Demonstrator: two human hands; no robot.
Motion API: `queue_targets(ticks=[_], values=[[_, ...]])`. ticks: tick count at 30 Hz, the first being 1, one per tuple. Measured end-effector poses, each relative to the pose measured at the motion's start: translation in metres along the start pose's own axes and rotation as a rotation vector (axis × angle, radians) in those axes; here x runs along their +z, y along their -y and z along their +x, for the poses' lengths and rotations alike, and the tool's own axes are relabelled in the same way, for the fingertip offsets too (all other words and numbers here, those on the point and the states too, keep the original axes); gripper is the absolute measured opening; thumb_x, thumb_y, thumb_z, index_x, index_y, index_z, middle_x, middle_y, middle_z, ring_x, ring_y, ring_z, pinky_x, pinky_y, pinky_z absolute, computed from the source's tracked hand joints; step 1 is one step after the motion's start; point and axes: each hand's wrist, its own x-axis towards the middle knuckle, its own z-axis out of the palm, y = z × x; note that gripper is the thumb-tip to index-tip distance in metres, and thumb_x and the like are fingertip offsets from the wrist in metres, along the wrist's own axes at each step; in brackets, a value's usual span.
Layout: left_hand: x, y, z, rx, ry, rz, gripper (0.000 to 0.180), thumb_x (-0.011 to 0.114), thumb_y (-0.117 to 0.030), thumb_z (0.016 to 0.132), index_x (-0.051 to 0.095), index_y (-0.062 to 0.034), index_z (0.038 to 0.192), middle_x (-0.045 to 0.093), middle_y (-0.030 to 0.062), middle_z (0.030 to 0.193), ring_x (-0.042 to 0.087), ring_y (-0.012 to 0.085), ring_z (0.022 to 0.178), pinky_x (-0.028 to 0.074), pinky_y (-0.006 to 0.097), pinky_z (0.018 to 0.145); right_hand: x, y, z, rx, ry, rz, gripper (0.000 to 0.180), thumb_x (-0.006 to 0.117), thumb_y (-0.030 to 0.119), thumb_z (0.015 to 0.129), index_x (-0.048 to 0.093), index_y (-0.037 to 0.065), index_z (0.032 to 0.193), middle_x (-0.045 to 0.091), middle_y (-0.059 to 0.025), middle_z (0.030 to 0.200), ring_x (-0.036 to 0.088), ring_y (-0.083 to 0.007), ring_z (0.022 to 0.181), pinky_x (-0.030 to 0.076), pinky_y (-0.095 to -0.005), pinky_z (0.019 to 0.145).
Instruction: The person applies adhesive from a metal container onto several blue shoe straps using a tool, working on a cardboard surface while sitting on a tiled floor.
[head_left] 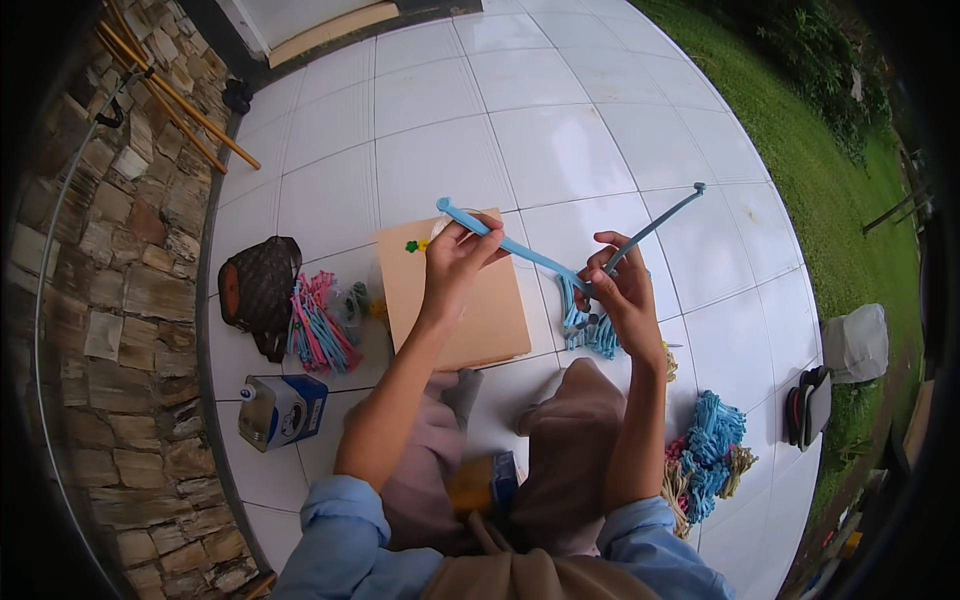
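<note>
My left hand (455, 262) pinches one end of a long light-blue plastic strip (520, 247) above a tan board (490, 310). My right hand (622, 290) grips the same strip's other part where it bends, with a darker blue strip (660, 222) sticking up and to the right from the fingers. Below my right hand hangs a small bunch of blue strips (590, 328). My knees in pinkish trousers are below the board.
A pile of pink and blue strips (318, 325) lies left of the board, beside a brown patterned bag (258, 290). A drink carton (280, 408) stands near the stone wall. A heap of blue and tan strips (712, 450) lies at my right. Sandals (805, 405) rest by the grass.
</note>
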Motion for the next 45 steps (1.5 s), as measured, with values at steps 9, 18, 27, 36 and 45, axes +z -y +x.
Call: queue_targets(ticks=[9,18,27,36,45], values=[[-0.084,0.021,-0.012,-0.101,0.085,0.501,0.013,0.073,-0.002,0.072,0.060,-0.0021,0.074,0.063,0.0019,0.072,0.060,0.0082,0.072,0.048,0.022,0.065,-0.031,-0.049,0.040,0.232,0.371,-0.219,0.040,0.060,0.001,0.084,0.031,0.006,0.111,0.049,-0.0050,0.077,0.052,-0.0107,0.069,0.042,-0.0247,0.058],[-0.121,0.124,-0.002,-0.024,-0.117,0.699,0.012,0.070,0.002,0.071,0.059,-0.0008,0.074,0.061,0.0041,0.072,0.060,0.0103,0.067,0.047,0.023,0.064,-0.052,-0.182,0.076,0.258,0.324,-0.399,0.041,0.061,0.000,0.080,0.030,0.007,0.107,0.045,-0.0004,0.063,0.043,-0.0067,0.059,0.033,-0.0231,0.053],[-0.126,0.119,0.011,-0.100,-0.096,0.863,0.014,0.067,0.001,0.072,0.054,-0.0019,0.075,0.055,0.0050,0.073,0.057,0.0131,0.065,0.045,0.025,0.061,-0.051,-0.190,0.093,0.465,0.375,-0.339,0.042,0.057,-0.006,0.079,0.030,0.009,0.108,0.048,-0.0009,0.075,0.047,-0.0064,0.068,0.038,-0.0228,0.056],[-0.130,0.116,0.019,-0.096,-0.007,0.850,0.015,0.067,0.003,0.071,0.053,-0.0011,0.074,0.054,0.0056,0.072,0.057,0.0148,0.064,0.045,0.026,0.060,-0.050,-0.197,0.105,0.501,0.355,-0.065,0.076,0.057,-0.012,0.076,0.018,0.014,0.136,0.033,-0.0045,0.095,0.045,-0.0072,0.068,0.040,-0.0224,0.059],[-0.131,0.120,0.019,-0.087,-0.020,0.843,0.015,0.066,0.004,0.070,0.053,-0.0018,0.074,0.054,0.0050,0.071,0.057,0.0142,0.063,0.046,0.026,0.059,-0.046,-0.202,0.099,0.453,0.281,-0.105,0.092,0.056,-0.012,0.074,0.003,0.019,0.142,0.033,-0.0033,0.090,0.043,-0.0070,0.068,0.041,-0.0210,0.064]])
